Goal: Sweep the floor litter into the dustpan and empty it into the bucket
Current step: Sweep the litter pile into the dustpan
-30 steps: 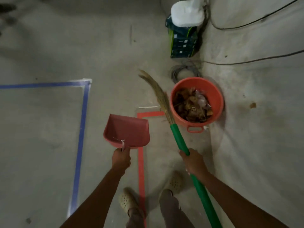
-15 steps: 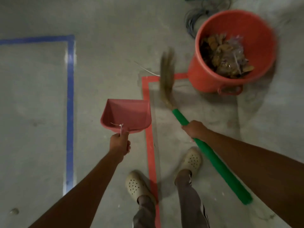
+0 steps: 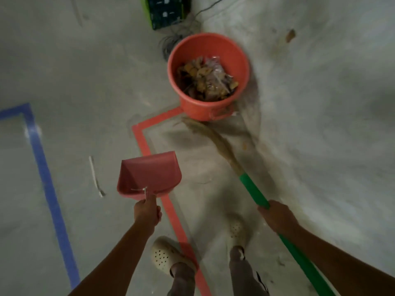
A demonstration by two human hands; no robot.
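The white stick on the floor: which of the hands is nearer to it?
Left. The left hand, holding the dustpan, is just right of the white stick; the right hand, on the broom, is farther right.

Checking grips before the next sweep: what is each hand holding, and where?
The left hand grips the pink dustpan by its handle; the right hand grips the broom partway along its green handle.

One orange bucket, one pink dustpan, one green-handled broom, a left hand and right hand, two cream clogs, one blue tape line, one red tape line.
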